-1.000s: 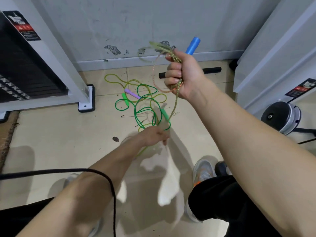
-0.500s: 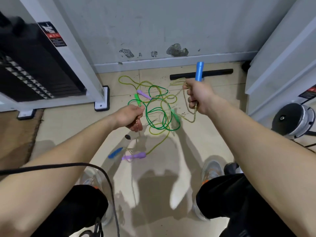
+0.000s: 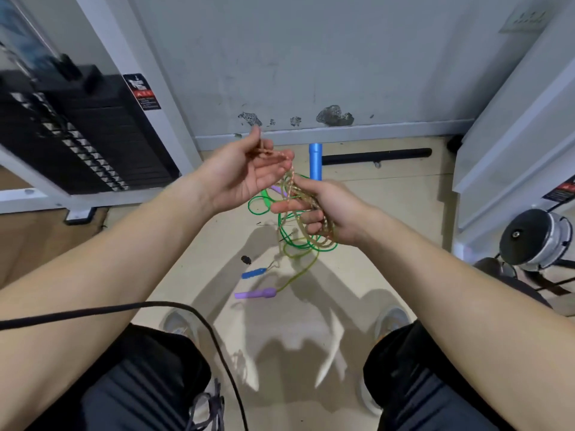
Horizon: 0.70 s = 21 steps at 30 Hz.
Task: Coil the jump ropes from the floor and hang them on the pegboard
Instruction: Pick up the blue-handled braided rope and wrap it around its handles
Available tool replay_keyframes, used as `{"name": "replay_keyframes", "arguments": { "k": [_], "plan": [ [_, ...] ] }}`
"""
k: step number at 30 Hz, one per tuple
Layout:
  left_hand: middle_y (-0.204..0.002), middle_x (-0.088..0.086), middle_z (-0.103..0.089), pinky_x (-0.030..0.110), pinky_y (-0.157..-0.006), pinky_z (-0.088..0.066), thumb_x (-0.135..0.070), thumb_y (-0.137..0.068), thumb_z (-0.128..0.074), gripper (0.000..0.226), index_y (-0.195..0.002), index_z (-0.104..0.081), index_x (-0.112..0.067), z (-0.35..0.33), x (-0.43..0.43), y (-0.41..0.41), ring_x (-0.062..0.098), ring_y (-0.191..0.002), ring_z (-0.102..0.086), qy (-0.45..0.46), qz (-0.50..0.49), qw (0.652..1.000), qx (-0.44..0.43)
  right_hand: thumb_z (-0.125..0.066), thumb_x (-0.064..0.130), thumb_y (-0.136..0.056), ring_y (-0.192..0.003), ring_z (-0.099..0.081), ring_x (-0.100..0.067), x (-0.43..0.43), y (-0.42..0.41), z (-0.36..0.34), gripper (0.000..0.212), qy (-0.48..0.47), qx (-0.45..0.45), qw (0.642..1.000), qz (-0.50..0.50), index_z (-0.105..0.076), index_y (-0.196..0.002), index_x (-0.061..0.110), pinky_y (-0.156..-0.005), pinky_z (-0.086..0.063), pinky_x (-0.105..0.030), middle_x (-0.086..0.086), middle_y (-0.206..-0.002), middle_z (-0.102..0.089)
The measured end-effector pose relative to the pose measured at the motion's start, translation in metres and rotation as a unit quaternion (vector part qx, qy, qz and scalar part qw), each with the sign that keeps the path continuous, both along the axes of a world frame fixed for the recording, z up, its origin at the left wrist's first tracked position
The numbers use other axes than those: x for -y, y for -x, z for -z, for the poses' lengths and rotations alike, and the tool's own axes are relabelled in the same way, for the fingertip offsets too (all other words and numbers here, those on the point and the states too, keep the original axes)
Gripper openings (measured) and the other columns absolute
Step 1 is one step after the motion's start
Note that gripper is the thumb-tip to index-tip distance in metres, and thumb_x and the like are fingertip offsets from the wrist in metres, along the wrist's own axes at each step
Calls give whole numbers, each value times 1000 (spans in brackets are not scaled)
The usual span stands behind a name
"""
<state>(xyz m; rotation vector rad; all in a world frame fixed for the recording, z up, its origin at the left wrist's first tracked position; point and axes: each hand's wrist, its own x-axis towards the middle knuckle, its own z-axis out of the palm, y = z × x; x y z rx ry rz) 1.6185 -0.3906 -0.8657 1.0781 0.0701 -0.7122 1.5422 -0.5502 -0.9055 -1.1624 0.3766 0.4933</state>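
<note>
My right hand grips several loops of a speckled tan jump rope, and one blue handle sticks up above the fist. My left hand is raised palm up just left of it, with a strand of the same rope draped over its loosely curled fingers. The rope's other blue handle lies on the floor below. A green rope and a yellow-green rope with a purple handle lie tangled on the tiles under my hands. No pegboard is in view.
A black weight stack in a white frame stands at the left. White machine panels and a round weight plate are at the right. A black bar lies along the wall. A black cable crosses my left arm.
My left hand rose from floor level and came next to my right hand, bringing a strand of the tan rope up. More loops hang from my right hand.
</note>
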Motion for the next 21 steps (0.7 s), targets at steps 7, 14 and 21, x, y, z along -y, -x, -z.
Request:
{"name": "replay_keyframes", "arguments": {
  "k": [7, 14, 21],
  "plan": [
    [-54, -4, -33, 23, -42, -23, -45, -99, -45, 43, -62, -36, -24, 52, -11, -9, 13, -45, -29, -157, -177, 967, 100, -46, 33, -105, -34, -21, -3, -11, -26, -24, 30, -77, 27, 994, 69, -46, -78, 18, -36, -20, -15, 10, -50, -32],
    [-91, 6, -71, 30, -69, -44, -67, -97, -5, 87, -86, -75, -16, 101, -4, 5, 17, -78, -60, -218, 78, 971, 62, -44, 31, -105, -30, -22, -2, -15, -55, -61, 32, -148, 53, 984, 80, -46, -78, 15, -36, -18, -13, 11, -44, -32],
    [-110, 17, -72, 32, -100, -39, -74, -91, 0, 100, -84, -74, -8, 120, 26, 41, 22, -111, -62, -188, 248, 940, 142, -43, 30, -105, -30, -22, -2, 3, -61, -81, 33, -180, 90, 972, 123, -46, -76, 15, -34, -20, -14, 11, -43, -30]
  ]
}}
